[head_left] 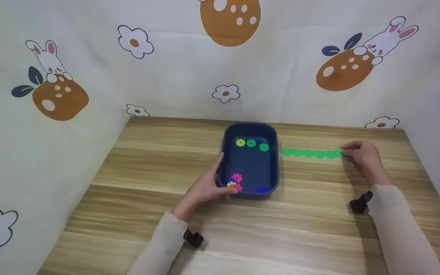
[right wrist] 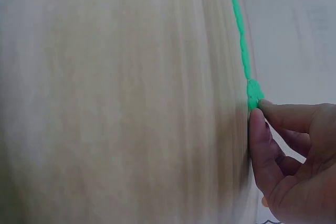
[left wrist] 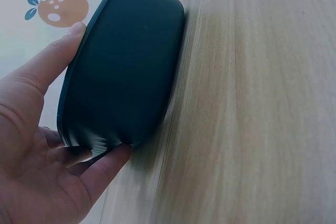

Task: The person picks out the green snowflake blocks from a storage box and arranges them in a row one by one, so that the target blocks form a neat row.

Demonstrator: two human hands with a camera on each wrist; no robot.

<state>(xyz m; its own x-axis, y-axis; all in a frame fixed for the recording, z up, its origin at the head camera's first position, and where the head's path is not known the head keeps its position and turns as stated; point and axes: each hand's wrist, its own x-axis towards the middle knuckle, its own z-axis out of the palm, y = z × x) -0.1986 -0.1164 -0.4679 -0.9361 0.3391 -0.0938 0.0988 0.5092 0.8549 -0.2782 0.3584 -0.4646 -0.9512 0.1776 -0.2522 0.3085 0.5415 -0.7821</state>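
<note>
A dark blue bin (head_left: 249, 162) stands mid-table, and my left hand (head_left: 206, 185) grips its near-left corner, thumb over the rim and fingers round the outer wall. The left wrist view shows the bin's side (left wrist: 126, 61) between thumb and fingers. To the right of the bin lies a straight row of green snowflake discs (head_left: 308, 153). My right hand (head_left: 365, 156) pinches a green disc (head_left: 339, 152) at the row's right end between thumb and fingertips; in the right wrist view this disc (right wrist: 254, 94) is tilted up from the row.
Inside the bin, a yellow disc (head_left: 240, 142) and two green discs (head_left: 251, 143) lie at the far end. Pink discs (head_left: 236, 177), a second yellow one and blue ones (head_left: 261, 190) lie at the near end. A patterned cloth wall (head_left: 178, 76) encloses the wooden table (head_left: 159, 156).
</note>
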